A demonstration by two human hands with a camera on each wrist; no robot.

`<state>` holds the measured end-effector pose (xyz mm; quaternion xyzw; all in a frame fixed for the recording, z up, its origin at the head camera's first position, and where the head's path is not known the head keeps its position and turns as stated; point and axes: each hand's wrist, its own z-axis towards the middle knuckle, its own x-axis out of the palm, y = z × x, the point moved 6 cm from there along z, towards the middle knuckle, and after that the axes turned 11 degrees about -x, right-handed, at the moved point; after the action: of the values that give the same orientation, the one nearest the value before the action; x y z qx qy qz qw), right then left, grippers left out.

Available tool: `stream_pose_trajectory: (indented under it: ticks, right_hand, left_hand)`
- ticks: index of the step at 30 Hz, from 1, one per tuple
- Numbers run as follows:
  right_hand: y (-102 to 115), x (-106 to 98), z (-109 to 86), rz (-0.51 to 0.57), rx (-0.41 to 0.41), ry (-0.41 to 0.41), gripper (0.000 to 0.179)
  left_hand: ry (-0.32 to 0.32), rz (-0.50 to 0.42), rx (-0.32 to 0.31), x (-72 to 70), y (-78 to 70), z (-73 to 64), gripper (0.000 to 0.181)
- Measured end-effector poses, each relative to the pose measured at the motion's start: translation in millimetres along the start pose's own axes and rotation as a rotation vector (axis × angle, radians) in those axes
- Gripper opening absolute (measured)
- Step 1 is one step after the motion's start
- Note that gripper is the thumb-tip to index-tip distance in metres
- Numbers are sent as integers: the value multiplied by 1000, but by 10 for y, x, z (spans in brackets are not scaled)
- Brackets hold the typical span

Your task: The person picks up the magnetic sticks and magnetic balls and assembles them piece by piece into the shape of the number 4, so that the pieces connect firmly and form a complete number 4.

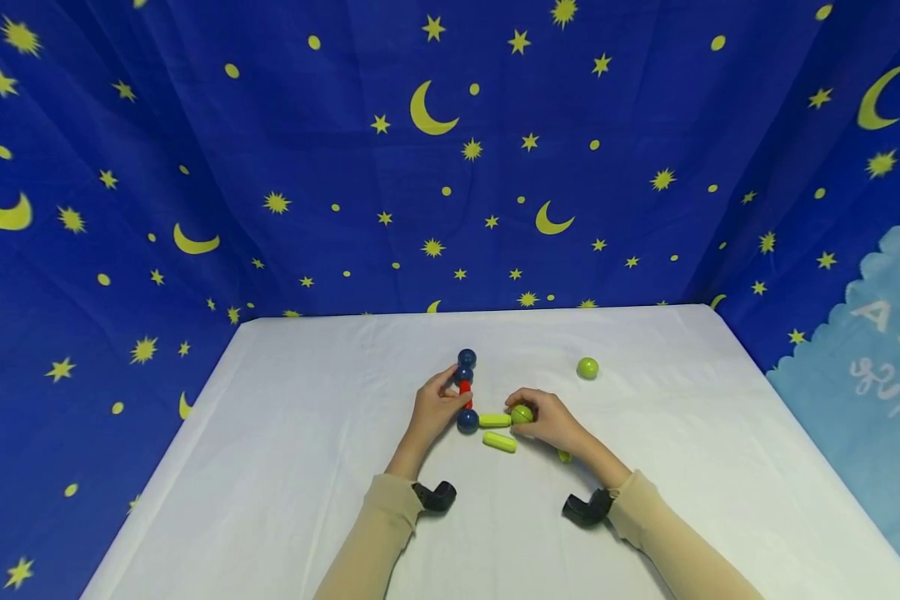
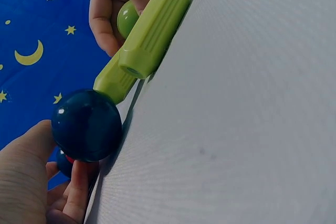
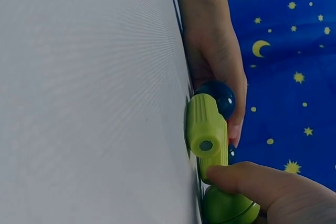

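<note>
My left hand (image 1: 429, 412) grips a red magnetic rod (image 1: 466, 388) between thumb and fingers. A large dark blue ball (image 1: 467, 421) sits at the rod's near end, and two smaller-looking blue balls (image 1: 466, 358) line up at its far end. From the large blue ball a yellow-green rod (image 1: 494, 421) runs right to a green ball (image 1: 522, 414). My right hand (image 1: 551, 419) pinches that ball, thumb on the near side, at the rod's end. A second yellow-green rod (image 2: 155, 30) lies loose on the near side of the joined one, its end socket (image 3: 206, 145) showing.
Another green ball (image 1: 588, 367) rests farther back on the right. A yellow-green piece (image 1: 565, 456) lies partly hidden under my right wrist. The white cloth-covered table (image 1: 307, 433) ends at a blue star-and-moon curtain (image 1: 345, 167) behind and along the sides.
</note>
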<state>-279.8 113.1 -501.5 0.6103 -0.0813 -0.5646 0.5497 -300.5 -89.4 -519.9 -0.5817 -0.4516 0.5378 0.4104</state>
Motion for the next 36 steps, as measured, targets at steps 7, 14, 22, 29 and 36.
stream_pose_trajectory:
  ticks: [7, 14, 22, 29, 36]
  right_hand:
    - [31, 17, 31, -59, -16, 4, 25]
    - [31, 41, 60, -50, -11, 9, 26]
    - [20, 41, 52, -8, -34, -12, 27]
    - [-13, 50, 38, 34, -27, -24, 28]
    - [24, 38, 36, 24, -26, -19, 26]
  left_hand:
    - [10, -19, -10, 5, -5, 6, 62]
    - [6, -13, -5, -2, 8, 10, 61]
    - [-11, 10, -7, 2, 13, 9, 60]
    - [-7, 25, 6, 5, -3, -11, 60]
    - [-1, 38, 2, -5, -62, -48, 60]
